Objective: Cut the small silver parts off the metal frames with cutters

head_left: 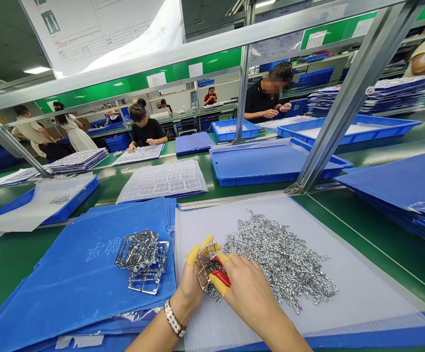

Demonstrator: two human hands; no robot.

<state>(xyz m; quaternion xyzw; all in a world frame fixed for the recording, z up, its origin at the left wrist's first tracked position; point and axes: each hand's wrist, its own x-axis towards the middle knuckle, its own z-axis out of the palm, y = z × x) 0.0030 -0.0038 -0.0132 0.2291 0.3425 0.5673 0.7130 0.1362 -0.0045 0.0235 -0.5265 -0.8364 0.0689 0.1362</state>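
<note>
My left hand (187,291), with yellow finger cots and a beaded wristband, pinches a small bright metal frame (202,268) over a white plastic sheet (348,278). My right hand (247,296), also in yellow cots, grips red-handled cutters (222,277) whose jaws sit at the frame and are partly hidden by my fingers. Just right of my hands lies a large loose heap of small silver metal pieces (276,261). To the left, a tangled pile of similar metal frames (142,259) rests on a blue folder (69,278).
Blue plastic trays and stacks of blue-edged sheets stand on the green bench, divided by slanted aluminium frame uprights. Several co-workers sit beyond, two with hands working at trays and sheets. Another person's arm shows at the upper right.
</note>
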